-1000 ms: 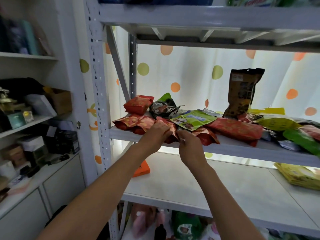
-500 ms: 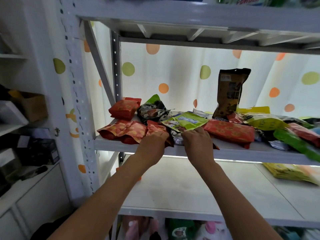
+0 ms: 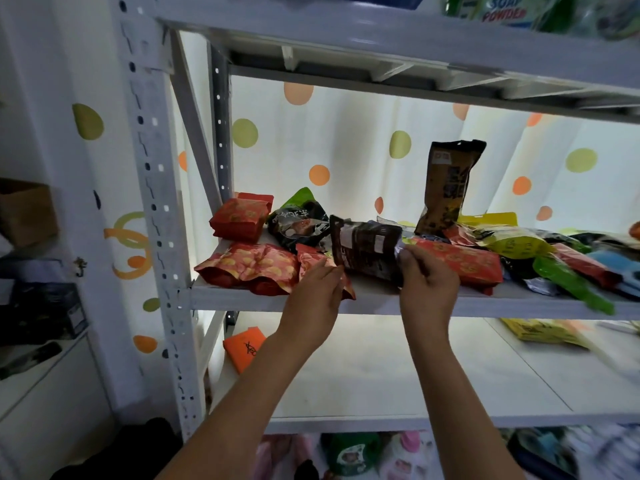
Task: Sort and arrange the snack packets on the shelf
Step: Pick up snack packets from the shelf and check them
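My right hand [image 3: 427, 284] has pulled a dark brown packet [image 3: 367, 252] up out of the pile; half a second ago it lay flat on the packets at the shelf [image 3: 381, 301] front, now it pinches the packet's right end and holds it tilted on edge. The green packet seen on top there before is no longer visible. My left hand [image 3: 317, 292] has let go of the red packets [image 3: 252, 271], fingers straight beside the dark packet's left edge.

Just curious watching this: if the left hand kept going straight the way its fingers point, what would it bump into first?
Probably the dark packet the right hand holds: the left hand's fingertips point up-right at its lower left corner, nearly touching. Depth is hard to judge.
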Available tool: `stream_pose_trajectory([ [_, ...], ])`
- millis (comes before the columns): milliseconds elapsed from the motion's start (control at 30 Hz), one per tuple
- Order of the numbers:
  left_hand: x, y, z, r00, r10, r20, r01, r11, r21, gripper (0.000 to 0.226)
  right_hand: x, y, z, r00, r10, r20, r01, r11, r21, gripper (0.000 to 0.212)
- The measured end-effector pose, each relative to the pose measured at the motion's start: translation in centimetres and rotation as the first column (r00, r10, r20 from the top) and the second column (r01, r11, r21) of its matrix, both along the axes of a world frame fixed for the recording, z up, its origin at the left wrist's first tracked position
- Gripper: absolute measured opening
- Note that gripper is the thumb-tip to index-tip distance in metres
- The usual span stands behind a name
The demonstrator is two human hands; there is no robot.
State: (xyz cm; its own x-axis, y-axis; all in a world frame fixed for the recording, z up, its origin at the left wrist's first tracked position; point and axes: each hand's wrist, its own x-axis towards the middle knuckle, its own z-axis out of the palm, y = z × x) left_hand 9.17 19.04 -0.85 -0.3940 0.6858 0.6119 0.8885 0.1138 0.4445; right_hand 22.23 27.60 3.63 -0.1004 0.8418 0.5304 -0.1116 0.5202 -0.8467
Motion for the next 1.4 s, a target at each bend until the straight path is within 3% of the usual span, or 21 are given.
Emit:
stream_pose_trajectory([
  [167, 3.3, -1.7, 2.4, 0.940, -0.079, 0.332, 0.016, 0.982, 0.188, 0.039, 0.8, -2.7, -0.6, 0.939, 0.016, -0.344, -0.114, 0.957, -0.267, 0.013],
  [233, 4.5, -2.5, 2.9, 0.842, -0.149, 0.518, -0.003, 0.960, 0.281, 0.034, 1.3, -3.5, -1.0, 0.912, -0.004, -0.411, -0.153, 0.924, -0.351, 0.015],
  [333, 5.5, -3.4, 2.6, 0.619, -0.315, 0.720, 0.027, 0.924, 0.381, 0.030, 2.2, -5.4, -2.0, 0.872, 0.046, -0.487, -0.271, 0.874, -0.403, 0.020],
  [467, 7.6, -4.8, 1.2, 0.436, -0.492, 0.754, 0.068, 0.853, 0.517, 0.031, 3.3, -8.7, -4.3, 0.866, 0.199, -0.459, -0.395, 0.835, -0.383, 0.021],
  [667, 8.2, -9.2, -3.2, 0.291, -0.504, 0.813, 0.001, 0.850, 0.527, 0.031, 5.1, -11.6, -9.5, 0.874, 0.360, -0.326, -0.479, 0.746, -0.461, 0.027],
  [733, 8.0, -10.5, -4.2, 0.269, -0.478, 0.836, -0.012, 0.866, 0.499, 0.030, 5.2, -12.3, -10.6, 0.858, 0.394, -0.330, -0.512, 0.706, -0.489, 0.029],
  [800, 7.5, -11.4, -4.8, 0.260, -0.456, 0.851, -0.012, 0.880, 0.475, 0.030, 5.1, -12.7, -10.9, 0.799, 0.392, -0.456, -0.599, 0.581, -0.550, 0.023],
  [867, 6.9, -12.2, -5.0, 0.309, -0.420, 0.853, -0.005, 0.896, 0.443, 0.030, 5.0, -12.9, -11.1, 0.772, 0.427, -0.471, -0.635, 0.507, -0.583, 0.035],
  [933, 6.8, -13.2, -4.8, 0.379, -0.389, 0.840, 0.026, 0.912, 0.410, 0.031, 4.9, -13.2, -11.3, 0.777, 0.505, -0.376, -0.623, 0.528, -0.577, 0.044],
  [1033, 6.8, -14.4, -4.8, 0.392, -0.368, 0.843, 0.055, 0.925, 0.377, 0.028, 4.5, -13.9, -11.4, 0.774, 0.586, -0.240, -0.616, 0.608, -0.500, 0.026],
  [1400, 6.4, -16.1, -5.7, 0.465, -0.276, 0.841, -0.095, 0.929, 0.358, 0.016, 3.0, -15.0, -12.2, 0.791, 0.575, -0.211, -0.600, 0.662, -0.449, 0.034],
])
